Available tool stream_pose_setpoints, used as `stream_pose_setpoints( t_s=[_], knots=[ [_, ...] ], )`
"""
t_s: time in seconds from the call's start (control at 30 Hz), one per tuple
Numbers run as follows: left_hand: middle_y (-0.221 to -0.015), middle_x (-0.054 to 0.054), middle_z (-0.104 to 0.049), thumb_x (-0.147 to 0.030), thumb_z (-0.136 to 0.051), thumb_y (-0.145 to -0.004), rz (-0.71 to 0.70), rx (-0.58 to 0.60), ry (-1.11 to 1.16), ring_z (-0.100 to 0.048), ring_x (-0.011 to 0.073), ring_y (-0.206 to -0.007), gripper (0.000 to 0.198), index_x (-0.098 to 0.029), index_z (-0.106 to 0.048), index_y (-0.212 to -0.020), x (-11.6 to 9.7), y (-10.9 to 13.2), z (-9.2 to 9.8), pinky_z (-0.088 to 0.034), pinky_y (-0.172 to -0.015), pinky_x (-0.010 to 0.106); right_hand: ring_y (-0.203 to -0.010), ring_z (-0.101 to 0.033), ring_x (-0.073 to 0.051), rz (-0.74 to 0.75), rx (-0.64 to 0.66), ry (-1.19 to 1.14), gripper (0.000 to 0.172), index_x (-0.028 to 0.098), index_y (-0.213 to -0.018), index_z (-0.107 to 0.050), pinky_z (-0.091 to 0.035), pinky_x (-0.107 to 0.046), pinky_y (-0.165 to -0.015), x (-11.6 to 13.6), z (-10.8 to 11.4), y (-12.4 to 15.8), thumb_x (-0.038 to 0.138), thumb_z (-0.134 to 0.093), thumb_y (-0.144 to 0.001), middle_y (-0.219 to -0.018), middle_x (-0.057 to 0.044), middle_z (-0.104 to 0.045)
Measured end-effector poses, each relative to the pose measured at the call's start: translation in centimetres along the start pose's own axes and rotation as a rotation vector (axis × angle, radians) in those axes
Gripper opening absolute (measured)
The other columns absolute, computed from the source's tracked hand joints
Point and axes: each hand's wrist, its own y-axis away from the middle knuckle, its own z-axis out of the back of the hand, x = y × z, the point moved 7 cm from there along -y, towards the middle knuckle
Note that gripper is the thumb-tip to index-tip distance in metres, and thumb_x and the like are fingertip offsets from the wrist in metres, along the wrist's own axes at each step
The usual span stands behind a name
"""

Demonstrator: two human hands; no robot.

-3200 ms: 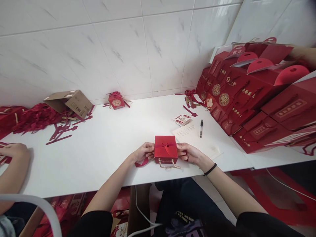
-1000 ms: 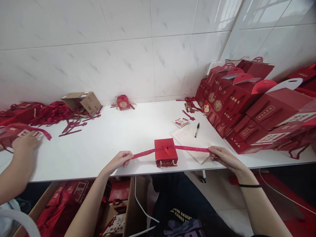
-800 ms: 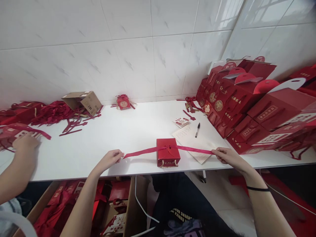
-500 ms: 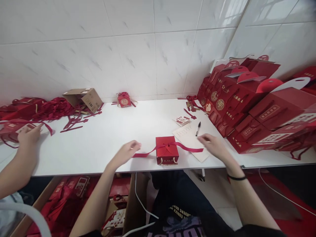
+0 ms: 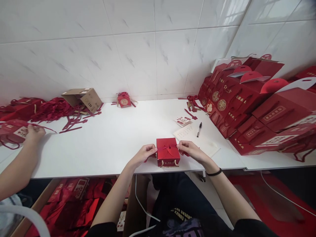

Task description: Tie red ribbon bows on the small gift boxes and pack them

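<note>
a glossy wall (image 5: 133, 62) of pale tiles, veined grey like marble, rises behind a smooth white table (image 5: 111, 138). on the table's right side, a stack of carton bags (image 5: 229, 102) leans in deep red card, gold lettering on flat faces, rounded flaps on top. below the front edge at left, an open carton (image 5: 45, 196) of plain brown board is packed with red bags. a smaller cardboard box (image 5: 90, 100) lies tipped near the wall, beside a crumpled heap of red ribbons (image 5: 53, 109); a co-worker's hand (image 5: 35, 133) rests on a red package in front of it. a cream sheet of paper (image 5: 206, 143) lies flat to the right, partly behind the person's right arm. the squarish red box (image 5: 168, 154), its card faintly shiny, sits near the front edge between both hands, twisted cord handles (image 5: 162, 163) looping at its near side. the left hand (image 5: 145, 154) and right hand (image 5: 189, 148) are closed in pinches at opposite sides of the lid, each gripping the thin satiny ribbon (image 5: 161, 148) knotted across the top. a slim black pen (image 5: 199, 129) lies on the table beyond the right hand.
</note>
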Motion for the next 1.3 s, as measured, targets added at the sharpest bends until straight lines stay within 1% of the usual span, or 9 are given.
stream_pose_setpoints(
  t_s=[0.1,0.2,0.33,0.43,0.63,0.83,1.07,1.2,1.3],
  knots=[
    [-0.06,-0.003,-0.05,-0.055,-0.065,-0.069,-0.043,-0.024,0.12,-0.044,0.0078,-0.053,0.045,-0.017,-0.043,-0.063,1.2,-0.7,0.1,-0.028,-0.051,0.021,-0.045,-0.029,-0.006,-0.019,0.031,-0.148,0.046,0.018,-0.065,-0.042,-0.015,-0.023,-0.045,-0.8,-0.4,-0.2,0.059,-0.064,-0.071,-0.05,0.006,-0.041],
    [-0.058,-0.004,-0.048,-0.056,-0.066,-0.068,-0.064,-0.032,0.15,-0.042,0.007,-0.052,0.048,-0.017,-0.041,-0.061,1.8,-1.1,0.1,-0.027,-0.049,0.021,-0.044,-0.022,-0.005,-0.035,0.057,-0.325,0.047,0.019,-0.064,-0.038,-0.011,-0.023,-0.045,-1.8,-1.0,-0.4,0.055,-0.068,-0.069,-0.05,0.008,-0.033],
    [-0.057,-0.005,-0.045,-0.06,-0.066,-0.066,-0.078,-0.05,0.16,-0.04,0.0065,-0.05,0.05,-0.017,-0.041,-0.061,1.7,-1.0,-0.2,-0.027,-0.049,0.021,-0.047,-0.02,-0.005,-0.057,0.061,-0.518,0.049,0.018,-0.061,-0.038,-0.011,-0.023,-0.045,-2.6,-1.9,-0.5,0.051,-0.074,-0.064,-0.053,0.007,-0.031],
    [-0.055,-0.005,-0.045,-0.062,-0.067,-0.063,-0.074,-0.079,0.163,-0.04,0.007,-0.05,0.052,-0.017,-0.04,-0.06,1.6,-0.9,-0.4,-0.028,-0.049,0.022,-0.047,-0.02,-0.005,-0.072,0.033,-0.557,0.049,0.018,-0.06,-0.038,-0.01,-0.023,-0.045,-3.0,-2.2,-0.6,0.051,-0.076,-0.061,-0.052,0.007,-0.03],
    [-0.054,-0.005,-0.044,-0.064,-0.065,-0.063,-0.035,-0.132,0.144,-0.039,0.0072,-0.049,0.053,-0.017,-0.04,-0.059,1.9,-0.6,-0.4,-0.026,-0.049,0.022,-0.046,-0.015,-0.005,-0.104,-0.009,-0.572,0.052,0.019,-0.057,-0.034,-0.007,-0.023,-0.043,-3.5,-2.1,-0.5,0.051,-0.075,-0.06,-0.052,0.007,-0.025],
    [-0.055,-0.004,-0.047,-0.064,-0.065,-0.063,0.008,-0.073,0.094,-0.04,0.0078,-0.049,0.052,-0.018,-0.041,-0.061,2.1,-0.7,-0.3,-0.024,-0.044,0.022,-0.046,-0.014,-0.005,-0.119,0.004,-0.573,0.05,0.018,-0.058,-0.035,-0.006,-0.023,-0.043,-3.6,-1.9,-0.6,0.048,-0.076,-0.061,-0.052,0.007,-0.025],
    [-0.059,-0.003,-0.047,-0.056,-0.06,-0.073,0.025,-0.072,0.064,-0.036,0.0064,-0.049,0.045,-0.017,-0.04,-0.063,1.5,0.1,-0.2,-0.018,-0.041,0.021,-0.044,-0.022,-0.003,-0.122,0.028,-0.425,0.041,0.017,-0.065,-0.043,-0.006,-0.021,-0.041,-2.3,-0.9,0.3,0.047,-0.072,-0.068,-0.056,0.006,-0.038],
    [-0.057,-0.004,-0.039,-0.052,-0.057,-0.076,0.056,-0.054,0.059,-0.035,0.0068,-0.05,0.04,-0.018,-0.04,-0.063,0.3,0.7,-0.3,-0.019,-0.043,0.021,-0.045,-0.032,-0.005,-0.121,0.014,-0.29,0.047,0.017,-0.062,-0.043,-0.015,-0.02,-0.04,-1.4,-0.4,0.7,0.059,-0.059,-0.076,-0.054,0.005,-0.039],
    [-0.056,-0.005,-0.034,-0.052,-0.058,-0.075,0.092,-0.07,-0.008,-0.03,0.0063,-0.048,0.04,-0.018,-0.042,-0.064,-0.4,0.8,0.1,-0.016,-0.042,0.021,-0.041,-0.036,-0.006,-0.093,-0.003,-0.179,0.048,0.018,-0.062,-0.043,-0.02,-0.021,-0.039,-1.0,-0.1,0.5,0.062,-0.057,-0.075,-0.049,0.005,-0.042]
  ],
)
